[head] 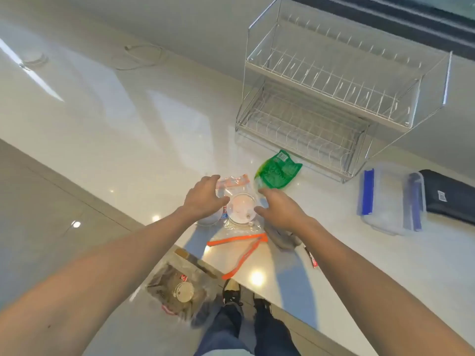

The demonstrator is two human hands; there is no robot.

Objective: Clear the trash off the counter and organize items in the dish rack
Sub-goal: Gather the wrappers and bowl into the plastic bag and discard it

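Trash bag on floor [180, 291]: a clear bag low at the left, beside the counter edge, with a round lid and scraps showing through it; well apart from both hands.
Left hand [205, 199]: palm down, fingers spread and curled over the left side of the clear plastic packaging; whether it grips or only touches cannot be told.
Clear plastic packaging [241, 206]: lies on the white counter [128, 111] between the two hands; crinkled transparent film with a pale orange strip at its far edge and a round whitish lid or cup showing through its middle.
Orange-edged bag [241, 250]: flat and clear, with a bright orange zip strip; just nearer the person than the packaging, under neither hand.
Right hand [280, 209]: palm down, fingers loosely open, resting at the right edge of the packaging; it grasps nothing that can be seen.
Green wrapper [277, 170]: crumpled, translucent green, just beyond the right hand's fingertips.
Dish rack [334, 98]: two-tier wire rack, far right, well apart from the hands.
Plastic container [390, 201]: clear, with blue clips, right of the rack's foot.
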